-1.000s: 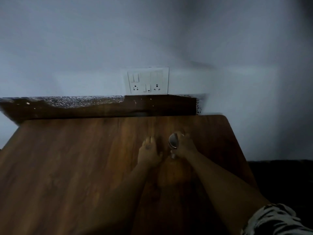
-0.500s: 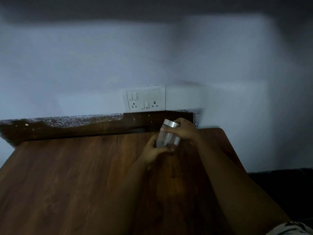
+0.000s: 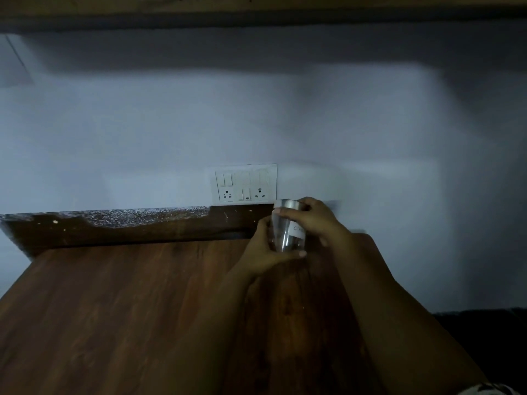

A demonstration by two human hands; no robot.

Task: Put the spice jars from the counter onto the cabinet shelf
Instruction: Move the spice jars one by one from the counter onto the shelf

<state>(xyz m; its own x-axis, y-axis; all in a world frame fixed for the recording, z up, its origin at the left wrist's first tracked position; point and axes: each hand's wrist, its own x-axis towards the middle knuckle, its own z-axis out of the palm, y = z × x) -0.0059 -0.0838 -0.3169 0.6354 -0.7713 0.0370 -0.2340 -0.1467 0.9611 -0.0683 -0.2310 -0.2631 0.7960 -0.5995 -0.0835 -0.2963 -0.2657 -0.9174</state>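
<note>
Jar lifted off the counter, both hands on it

Glass spice jar [image 3: 288, 229] sits in the air just above the far right part of the wooden counter [image 3: 128, 309], held between two hands; it is clear-sided with a metal lid and a white label whose writing is too blurred to read. Right hand [image 3: 316, 220] comes over the top, fingers curled round the lid and upper wall; left hand [image 3: 265, 249] cups the base from below and the near side, thumb along the bottom edge. That double hold looks like a steadying one, I judge: smooth glass is slippery, and a palm beneath guards against a drop while the top hand steers. Jar stands roughly upright, so whatever it holds should stay put; its contents cannot be made out in this dim light.

Behind the hands a white switch and socket plate [image 3: 245, 182] is set in the pale wall [image 3: 142, 124], above a dark chipped backsplash strip [image 3: 128, 226]. A wooden edge [image 3: 256, 7] runs along the very top of the view, probably the underside of the cabinet; if so, the carry must go upward, and the shelf itself is out of sight. No other jars show on the counter.
</note>
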